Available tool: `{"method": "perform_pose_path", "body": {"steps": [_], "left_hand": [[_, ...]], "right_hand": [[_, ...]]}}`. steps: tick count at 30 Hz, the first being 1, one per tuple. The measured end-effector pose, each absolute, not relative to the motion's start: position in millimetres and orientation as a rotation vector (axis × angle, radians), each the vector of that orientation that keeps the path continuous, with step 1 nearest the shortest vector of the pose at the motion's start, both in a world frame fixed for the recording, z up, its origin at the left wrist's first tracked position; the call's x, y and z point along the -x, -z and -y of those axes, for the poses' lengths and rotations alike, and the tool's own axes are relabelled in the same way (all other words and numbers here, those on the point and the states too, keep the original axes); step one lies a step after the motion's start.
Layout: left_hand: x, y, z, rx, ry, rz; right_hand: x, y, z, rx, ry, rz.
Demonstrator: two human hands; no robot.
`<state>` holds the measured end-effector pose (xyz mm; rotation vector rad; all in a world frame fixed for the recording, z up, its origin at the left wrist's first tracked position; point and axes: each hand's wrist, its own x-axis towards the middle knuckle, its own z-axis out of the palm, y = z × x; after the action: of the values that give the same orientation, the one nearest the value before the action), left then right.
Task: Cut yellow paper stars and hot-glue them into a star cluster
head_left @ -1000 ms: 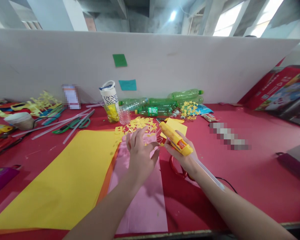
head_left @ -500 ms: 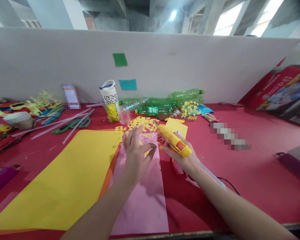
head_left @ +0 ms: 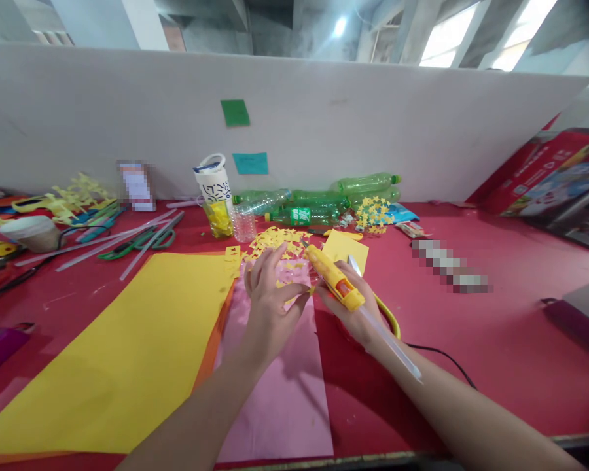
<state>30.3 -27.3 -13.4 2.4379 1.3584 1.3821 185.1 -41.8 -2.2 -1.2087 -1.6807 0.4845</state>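
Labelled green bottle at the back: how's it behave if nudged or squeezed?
The labelled green bottle lies on its side and looks round, so it would probably roll when nudged; the green bottles behind it may block it rearward. Its see-through sides look like thin plastic, so it's likely light and apt to dent.

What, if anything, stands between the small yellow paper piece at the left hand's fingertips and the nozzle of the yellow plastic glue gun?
Nothing visible does: the small yellow paper piece is at the fingertips of the left hand, and the nozzle shows unobstructed beyond.
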Motion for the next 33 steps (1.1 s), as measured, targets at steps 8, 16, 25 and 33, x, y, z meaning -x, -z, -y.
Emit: {"method": "perform_pose_path", "body": {"steps": [8,16,25,33], "left_hand": [[-32,13,27,-2.438,-1.433,-1.331],[-30,12,28,-2.452,-1.374,-1.344],[-31,14,26,-2.445,-1.39,-1.332],[-30,16,24,-2.361,-1.424,-1.359]], "right_hand": [[-181,3,42,1.189,-0.443,1.655],[-177,-6,46,1.189,-0.436,1.638],[-178,-4,46,1.175,-0.435,1.637],[-180,-6,47,1.135,-0.385,1.698]]}}
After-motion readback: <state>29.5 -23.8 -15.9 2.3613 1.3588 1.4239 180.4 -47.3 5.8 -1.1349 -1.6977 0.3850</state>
